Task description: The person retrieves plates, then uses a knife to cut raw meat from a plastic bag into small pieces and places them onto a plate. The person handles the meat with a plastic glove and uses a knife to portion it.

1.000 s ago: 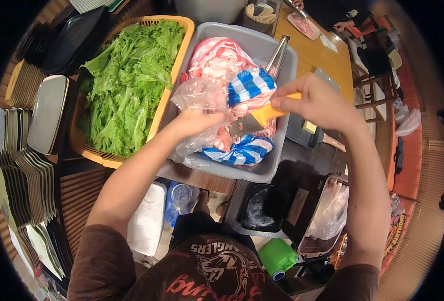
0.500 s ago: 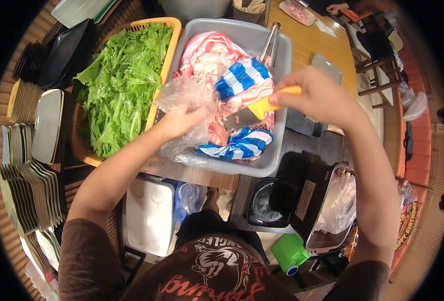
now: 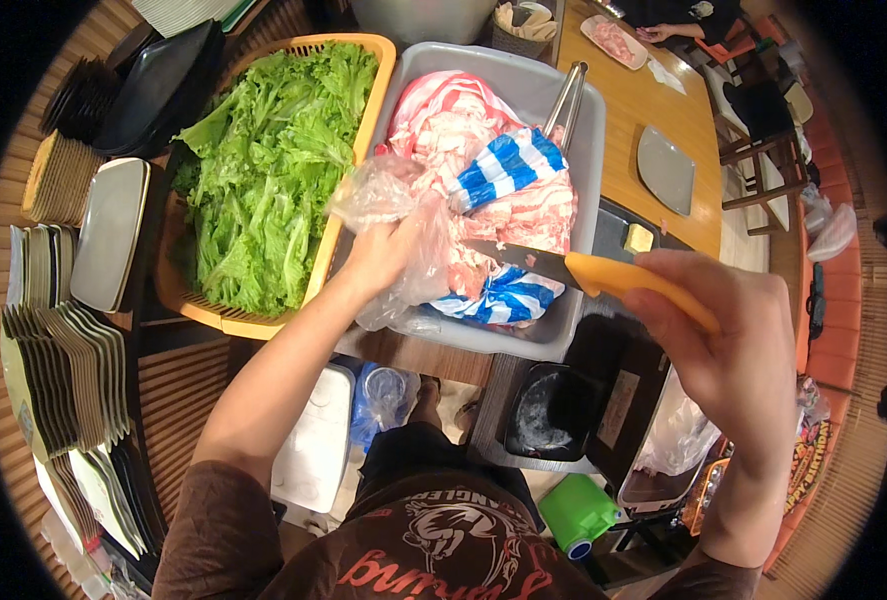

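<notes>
In my right hand (image 3: 728,330) is a knife (image 3: 643,285) with a yellow handle, its blade reaching left over the sliced raw meat (image 3: 538,215). My left hand (image 3: 383,250) grips a clear plastic bag (image 3: 418,285) at the left side of a grey tub (image 3: 589,170); its fingertips are partly covered by the film. Pink meat shows beside the bag, close to the blade tip. The tub also holds two blue-and-white striped bags, one (image 3: 508,170) above the blade and one (image 3: 508,300) below, and a red-and-white striped bag (image 3: 443,90). Metal tongs (image 3: 568,100) lean at its far right corner.
Left of the tub stands an orange basket (image 3: 388,60) of green lettuce (image 3: 273,180). Stacked plates (image 3: 73,390) line the far left. A grey plate (image 3: 665,170) lies on the wooden table; another person's hand (image 3: 655,33) is beyond. A black tray (image 3: 553,410) sits nearer me, above a green jug (image 3: 578,515).
My right hand has moved right and toward me, and the knife now lies more level with its blade in view. My left hand stays on the bag. The whole view has shifted slightly.
</notes>
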Demonstrator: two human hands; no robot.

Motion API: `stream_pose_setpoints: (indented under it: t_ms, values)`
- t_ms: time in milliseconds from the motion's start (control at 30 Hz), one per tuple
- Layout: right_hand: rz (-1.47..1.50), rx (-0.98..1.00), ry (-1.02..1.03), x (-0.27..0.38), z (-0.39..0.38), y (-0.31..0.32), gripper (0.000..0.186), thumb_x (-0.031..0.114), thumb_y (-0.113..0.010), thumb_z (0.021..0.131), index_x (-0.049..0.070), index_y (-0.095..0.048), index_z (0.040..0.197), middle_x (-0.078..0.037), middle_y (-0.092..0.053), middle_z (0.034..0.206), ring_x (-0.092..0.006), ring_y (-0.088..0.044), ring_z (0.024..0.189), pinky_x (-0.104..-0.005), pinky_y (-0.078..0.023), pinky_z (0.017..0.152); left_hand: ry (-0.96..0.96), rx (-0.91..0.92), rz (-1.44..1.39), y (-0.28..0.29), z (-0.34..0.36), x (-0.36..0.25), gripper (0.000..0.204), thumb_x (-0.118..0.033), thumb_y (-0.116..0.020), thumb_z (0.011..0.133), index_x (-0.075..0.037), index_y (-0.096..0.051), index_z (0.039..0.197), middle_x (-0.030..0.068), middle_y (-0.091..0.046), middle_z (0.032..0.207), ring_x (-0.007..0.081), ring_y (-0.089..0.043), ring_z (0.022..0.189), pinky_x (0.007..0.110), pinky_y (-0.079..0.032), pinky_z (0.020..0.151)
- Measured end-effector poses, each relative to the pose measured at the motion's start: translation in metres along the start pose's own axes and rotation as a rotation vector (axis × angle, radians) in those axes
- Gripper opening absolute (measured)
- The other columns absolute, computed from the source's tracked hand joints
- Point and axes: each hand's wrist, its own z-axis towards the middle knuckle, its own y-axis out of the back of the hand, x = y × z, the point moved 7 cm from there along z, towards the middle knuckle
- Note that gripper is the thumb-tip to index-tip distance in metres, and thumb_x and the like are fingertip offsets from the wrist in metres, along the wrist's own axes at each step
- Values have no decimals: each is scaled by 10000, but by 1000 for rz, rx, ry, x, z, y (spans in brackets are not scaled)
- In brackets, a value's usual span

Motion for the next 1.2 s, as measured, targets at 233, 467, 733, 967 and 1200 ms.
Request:
stream_pose_setpoints:
  t_ms: [233, 467, 733, 967, 1200]
  values:
    - [-88, 147, -53, 23, 21, -3, 156, 84, -781, 851, -24, -747, 959, -171, -735, 809, -258, -711, 661, -315, -509, 619, -235, 54, 138, -2, 9, -15, 464, -372, -644, 971, 13, -614, 1230, 216, -656, 1168, 350, -617, 1136, 421, -452, 1000]
    - [-296, 15, -28, 64, 24, -20, 139, 111, -791, 848, -12, -747, 894, -151, -715, 746, -281, -662, 608, -337, -496, 611, 44, 95, -126, -12, 28, 6, 402, -362, -640, 963, 5, -674, 1125, 120, -687, 969, 204, -630, 929, 377, -501, 834]
    - [-312, -5, 154, 69, 63, -28, 189, 199, -756, 870, 11, -752, 846, -142, -681, 678, -323, -631, 586, -389, -490, 652, 129, 136, -35, -18, 27, 20, 397, -382, -626, 999, -16, -668, 1149, 40, -677, 946, 133, -606, 880, 328, -504, 789]
    - [-443, -127, 292, 55, 64, -47, 208, 233, -758, 844, 25, -759, 840, -152, -706, 826, -346, -656, 755, -414, -517, 720, -69, 126, -96, -24, 33, 9, 397, -322, -630, 1007, -31, -576, 1271, 101, -643, 1143, 202, -617, 1031, 376, -499, 906]
    - [-272, -135, 303, 13, 61, -95, 206, 232, -795, 818, 42, -730, 862, -131, -686, 848, -343, -656, 836, -429, -529, 769, -101, 250, 33, -17, 13, -13, 499, -256, -715, 913, -23, -563, 1328, 145, -620, 1250, 264, -580, 1192, 402, -451, 1032]
